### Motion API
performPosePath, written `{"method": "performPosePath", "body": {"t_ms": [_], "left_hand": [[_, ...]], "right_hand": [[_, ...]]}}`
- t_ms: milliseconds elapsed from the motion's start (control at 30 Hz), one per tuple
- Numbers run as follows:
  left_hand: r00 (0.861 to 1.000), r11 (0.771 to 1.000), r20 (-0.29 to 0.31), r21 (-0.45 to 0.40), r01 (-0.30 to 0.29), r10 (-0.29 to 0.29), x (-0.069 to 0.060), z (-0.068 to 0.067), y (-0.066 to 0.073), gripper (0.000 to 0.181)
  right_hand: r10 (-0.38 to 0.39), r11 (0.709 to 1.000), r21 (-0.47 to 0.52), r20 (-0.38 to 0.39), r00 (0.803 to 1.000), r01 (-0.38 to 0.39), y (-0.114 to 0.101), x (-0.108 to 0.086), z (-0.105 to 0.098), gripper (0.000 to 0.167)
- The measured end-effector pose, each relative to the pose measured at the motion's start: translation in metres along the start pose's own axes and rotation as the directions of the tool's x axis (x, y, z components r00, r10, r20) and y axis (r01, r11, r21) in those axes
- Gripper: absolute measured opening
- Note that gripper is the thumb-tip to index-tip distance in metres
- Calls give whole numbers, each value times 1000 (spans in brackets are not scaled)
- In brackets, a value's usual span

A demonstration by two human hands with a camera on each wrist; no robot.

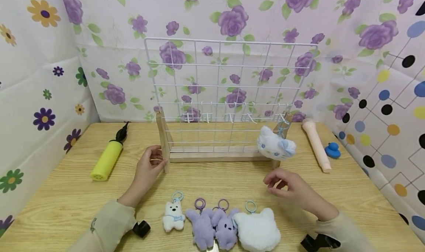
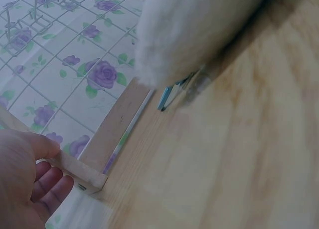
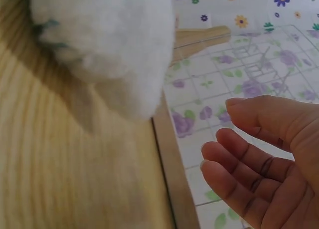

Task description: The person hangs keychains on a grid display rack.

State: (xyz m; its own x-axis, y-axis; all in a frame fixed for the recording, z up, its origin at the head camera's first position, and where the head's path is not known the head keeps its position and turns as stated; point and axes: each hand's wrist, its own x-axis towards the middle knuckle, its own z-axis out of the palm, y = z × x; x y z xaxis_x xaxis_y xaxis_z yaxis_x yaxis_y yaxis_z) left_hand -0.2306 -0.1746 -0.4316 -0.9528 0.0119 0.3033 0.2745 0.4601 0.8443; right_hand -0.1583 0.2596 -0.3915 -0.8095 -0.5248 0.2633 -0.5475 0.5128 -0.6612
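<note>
A white wire grid rack (image 1: pixel 229 86) stands upright on a wooden base (image 1: pixel 219 156). My left hand (image 1: pixel 150 165) is at its left wooden foot, thumb on the wood (image 2: pixel 79 171) and the other fingers bent beside it. A white plush cat-head keychain (image 1: pixel 276 144) with a blue bow hangs from a hook at the rack's right. Below it, my right hand (image 1: pixel 287 187) hovers with loosely bent fingers and nothing in them. In front lie a small white plush dog (image 1: pixel 173 217), two purple plush keychains (image 1: pixel 201 228) and a white plush head (image 1: pixel 259 230), face hidden.
Several white hooks (image 1: pixel 229 117) hang along the rack's lower wire. Left of the rack lies a yellow hand pump (image 1: pixel 107 159) with a black nozzle. To the right are a pale pink rod-shaped thing (image 1: pixel 316 145) and a blue rubber duck (image 1: pixel 332 150). Patterned cloth surrounds the table.
</note>
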Motion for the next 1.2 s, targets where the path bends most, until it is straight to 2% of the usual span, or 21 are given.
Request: {"method": "performPosePath", "body": {"t_ms": [200,400,633,1000,1200], "left_hand": [[1000,1000,-5,2,-13,13,1,0,0,45],[1000,1000,-7,7,-22,23,1,0,-1,46],[1000,1000,10,-7,17,-17,1,0,1,46],[1000,1000,10,-1,20,-20,-1,-1,3,46],[1000,1000,3,3,15,-15,-1,0,3,45]], "right_hand": [[6,1000,16,127,992,-9,7,4,12,17],[15,999,37,209,978,-23,8,8,20,20],[71,997,15,293,953,-79,5,10,25,21],[70,998,-25,353,933,-65,2,15,31,22],[33,999,-26,363,931,-26,4,14,33,23]]}}
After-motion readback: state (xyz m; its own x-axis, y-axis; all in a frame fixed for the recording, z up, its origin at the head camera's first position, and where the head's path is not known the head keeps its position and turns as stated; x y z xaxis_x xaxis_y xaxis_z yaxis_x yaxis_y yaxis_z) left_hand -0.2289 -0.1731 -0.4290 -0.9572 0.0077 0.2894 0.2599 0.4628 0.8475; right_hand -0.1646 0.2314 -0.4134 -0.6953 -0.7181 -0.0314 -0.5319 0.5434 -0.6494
